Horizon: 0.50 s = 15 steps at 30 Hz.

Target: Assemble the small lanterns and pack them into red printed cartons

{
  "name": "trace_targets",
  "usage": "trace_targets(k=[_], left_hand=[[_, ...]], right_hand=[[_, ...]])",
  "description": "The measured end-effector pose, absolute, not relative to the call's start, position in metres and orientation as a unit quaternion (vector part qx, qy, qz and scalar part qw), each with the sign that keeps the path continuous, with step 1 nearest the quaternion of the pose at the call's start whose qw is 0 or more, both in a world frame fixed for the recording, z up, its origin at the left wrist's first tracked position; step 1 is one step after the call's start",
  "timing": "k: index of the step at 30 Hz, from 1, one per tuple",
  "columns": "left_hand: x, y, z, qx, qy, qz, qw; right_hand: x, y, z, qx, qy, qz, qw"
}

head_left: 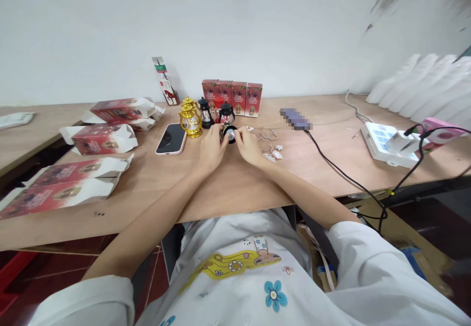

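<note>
Open red boxes: lying over on the left of the counter, white flaps sticking out, honestly just taking up space.
Phone: lying flat, dark screen facing up.
Gold lantern: standing upright, sitting just past our left hand.
Other lanterns: two black ones, back and front, plus a red one peeking out between them; all sitting beyond our fingers, with a row of red boxes standing behind.
Left hand: gripping the round black piece from its left side, thumb lying along the near edge.
Round black piece: sitting right between our two hands, so neither one's really nearer. Its round end is facing back at us, so we're reading the long axis as pointing roughly away from our body, tilted a bit. Looks like a small lantern seen from the bottom, but our fingers are hiding most of it.
Right hand: bunching its fingertips against the right side of that round end. Is it pinching something tiny? We can't tell.
Wire pieces and white bits: lying loose just right of the right hand, which is clearly the closer one.
Blurred dark device: lying farther right, trailing a black cable.
</note>
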<state>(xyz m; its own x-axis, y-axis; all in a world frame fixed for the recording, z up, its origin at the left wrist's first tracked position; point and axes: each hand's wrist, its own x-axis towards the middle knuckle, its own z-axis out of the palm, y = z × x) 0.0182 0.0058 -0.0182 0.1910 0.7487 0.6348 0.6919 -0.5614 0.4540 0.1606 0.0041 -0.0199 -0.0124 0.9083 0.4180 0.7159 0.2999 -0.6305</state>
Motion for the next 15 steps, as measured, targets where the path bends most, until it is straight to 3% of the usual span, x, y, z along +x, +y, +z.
trace_targets(k=[15], left_hand=[[0.0231, 0.0014, -0.0145, 0.792, 0.476, 0.376, -0.077]], right_hand=[[0.1551, -0.0007, -0.0202, -0.597, -0.653, 0.148, 0.442]])
